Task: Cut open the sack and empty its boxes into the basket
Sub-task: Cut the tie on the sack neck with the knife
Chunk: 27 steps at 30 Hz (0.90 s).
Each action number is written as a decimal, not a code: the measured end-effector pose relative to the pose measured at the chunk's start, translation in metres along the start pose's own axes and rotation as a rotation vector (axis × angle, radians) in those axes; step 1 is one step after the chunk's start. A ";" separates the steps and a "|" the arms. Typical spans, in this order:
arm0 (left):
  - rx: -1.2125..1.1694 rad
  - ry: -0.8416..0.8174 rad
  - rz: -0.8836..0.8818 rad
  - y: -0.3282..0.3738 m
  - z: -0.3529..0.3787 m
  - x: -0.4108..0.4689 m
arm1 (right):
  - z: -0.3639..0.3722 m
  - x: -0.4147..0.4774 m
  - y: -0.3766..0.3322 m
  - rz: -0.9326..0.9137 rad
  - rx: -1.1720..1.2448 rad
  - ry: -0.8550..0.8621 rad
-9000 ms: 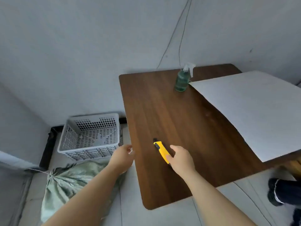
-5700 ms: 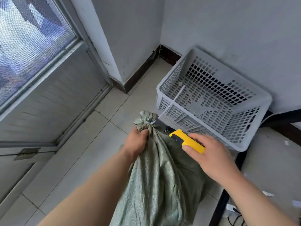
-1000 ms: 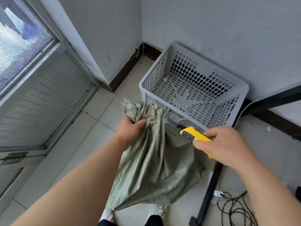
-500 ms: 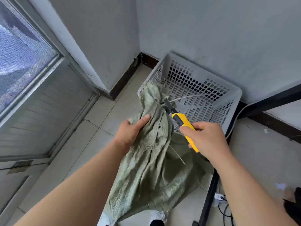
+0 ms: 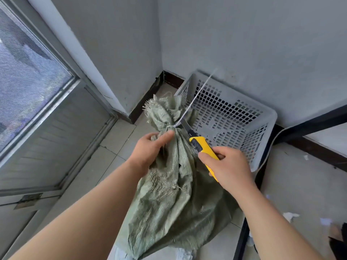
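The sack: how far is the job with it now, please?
Done: the sack stands beside the basket, and the right hand holds the yellow knife. In hand: the left hand grips the neck below the tie, and the blade is against the white string there. Left: the neck is tied shut, no boxes show in the basket, so cutting through and emptying remain.

Window (image 5: pixel 28 87): screened, upper left, metal frame. Below it, a ribbed panel (image 5: pixel 47 139) with a hinge (image 5: pixel 28 200). Walls (image 5: pixel 244 34): grey, meeting in a corner, with a dark baseboard (image 5: pixel 144 98). Floor (image 5: pixel 90 171): pale tiles. At right, a black frame (image 5: pixel 309 121), a white cable (image 5: pixel 273 141) and paper scraps (image 5: pixel 290 215).
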<state>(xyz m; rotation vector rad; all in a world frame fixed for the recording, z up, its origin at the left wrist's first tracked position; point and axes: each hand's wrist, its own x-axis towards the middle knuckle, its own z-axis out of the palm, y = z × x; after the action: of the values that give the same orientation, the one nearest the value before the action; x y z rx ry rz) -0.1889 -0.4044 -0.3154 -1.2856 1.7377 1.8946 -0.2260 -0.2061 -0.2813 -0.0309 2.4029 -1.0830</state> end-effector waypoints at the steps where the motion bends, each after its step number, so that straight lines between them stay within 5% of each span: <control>1: 0.025 0.046 0.021 0.003 0.002 -0.001 | -0.002 0.000 0.000 0.007 -0.021 0.008; 9: 0.161 0.307 0.276 0.007 0.012 0.000 | -0.015 -0.006 -0.004 -0.065 -0.072 -0.029; 16: 0.371 0.065 0.459 -0.001 0.011 -0.010 | -0.008 0.021 0.000 -0.049 -0.152 0.006; 20: 0.225 -0.049 0.386 0.001 0.007 -0.009 | -0.007 0.017 0.004 -0.070 -0.116 -0.010; 27: 0.061 0.025 0.357 0.001 0.014 -0.009 | -0.026 0.001 -0.003 -0.170 -0.166 -0.039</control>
<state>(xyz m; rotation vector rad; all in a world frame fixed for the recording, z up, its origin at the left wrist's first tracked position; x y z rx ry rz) -0.1903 -0.3892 -0.3097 -1.0351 2.1380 1.9913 -0.2387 -0.1905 -0.2648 -0.3153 2.4848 -0.9426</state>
